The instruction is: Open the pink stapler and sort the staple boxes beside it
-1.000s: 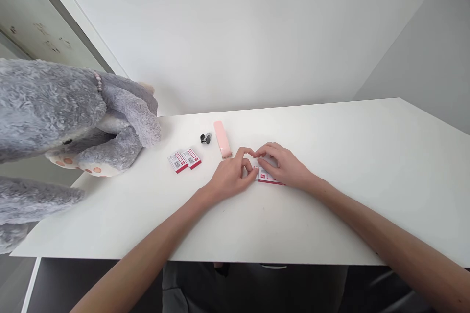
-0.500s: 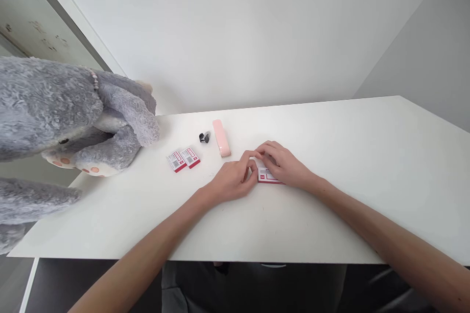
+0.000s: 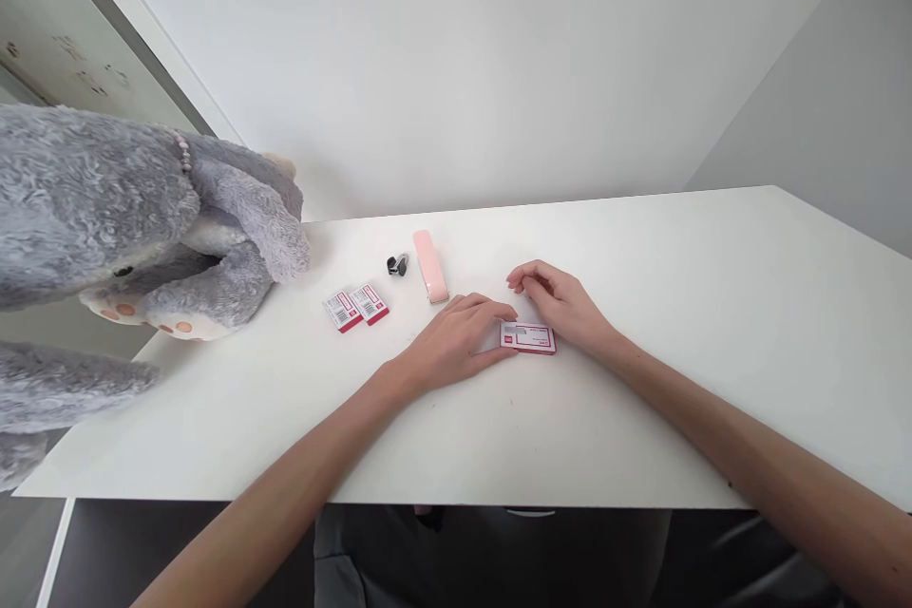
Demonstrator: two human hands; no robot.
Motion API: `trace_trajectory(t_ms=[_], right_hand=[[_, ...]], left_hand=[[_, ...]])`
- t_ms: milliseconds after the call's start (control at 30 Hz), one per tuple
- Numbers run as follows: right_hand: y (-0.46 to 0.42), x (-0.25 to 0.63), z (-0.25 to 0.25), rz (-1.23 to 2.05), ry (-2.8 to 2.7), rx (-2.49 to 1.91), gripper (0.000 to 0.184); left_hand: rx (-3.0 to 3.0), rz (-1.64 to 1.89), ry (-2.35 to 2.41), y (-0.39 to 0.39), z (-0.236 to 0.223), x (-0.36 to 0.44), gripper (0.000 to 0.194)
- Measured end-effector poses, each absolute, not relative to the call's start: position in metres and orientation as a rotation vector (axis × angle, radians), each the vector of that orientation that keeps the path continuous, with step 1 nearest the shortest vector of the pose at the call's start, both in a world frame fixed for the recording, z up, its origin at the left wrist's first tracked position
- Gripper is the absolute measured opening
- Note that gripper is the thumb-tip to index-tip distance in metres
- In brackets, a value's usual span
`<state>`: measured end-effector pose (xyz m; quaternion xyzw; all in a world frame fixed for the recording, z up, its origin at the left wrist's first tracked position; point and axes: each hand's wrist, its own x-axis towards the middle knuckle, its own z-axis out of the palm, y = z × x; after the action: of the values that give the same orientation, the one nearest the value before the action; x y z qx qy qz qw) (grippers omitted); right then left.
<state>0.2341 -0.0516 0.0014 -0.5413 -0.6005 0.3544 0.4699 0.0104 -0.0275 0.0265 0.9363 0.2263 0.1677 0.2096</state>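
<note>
A small white box with red sides lies flat on the white table, its printed top facing up. My left hand reaches it from the left, with the thumb along the near edge and the index finger at the far edge, gripping its left end. Just beyond the box's right end is my right hand, its fingers curled and drawn together. Whether anything small is between those fingertips is hidden. A pink stapler rests on the table just beyond my left hand.
Two similar small boxes, one left and one right, lie side by side to the left. Behind them is a black and silver staple remover. A large grey plush toy occupies the table's left end. A white wall rises behind.
My hands have parted from touching fingertips. The left thumb and index finger have straightened around the box's left end; the right hand has lifted off its top, uncovering more of the label.
</note>
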Motion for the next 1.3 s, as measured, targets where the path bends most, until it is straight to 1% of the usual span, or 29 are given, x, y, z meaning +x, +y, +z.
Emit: trace_trajectory(t_ms=[100,267,500,1300], right_hand=[[-0.0508,0.2351,0.0013,0.867,-1.421,-1.334,0.024],[-0.0499,0.2365,0.0016,0.867,-1.348,-1.334,0.023],[-0.0497,0.2378,0.0024,0.828,-1.269,-1.270,0.024],[-0.0505,0.2373,-0.0004,0.794,-1.315,-1.257,0.026]], left_hand=[[2.561,0.501,0.654,-0.0274,0.0262,0.0099,0.025],[2.481,0.682,0.686,-0.0275,0.0252,0.0092,0.031],[2.416,0.843,0.672,-0.0271,0.0212,0.0111,0.031],[2.428,0.842,0.619,-0.0287,0.0220,0.0116,0.031]])
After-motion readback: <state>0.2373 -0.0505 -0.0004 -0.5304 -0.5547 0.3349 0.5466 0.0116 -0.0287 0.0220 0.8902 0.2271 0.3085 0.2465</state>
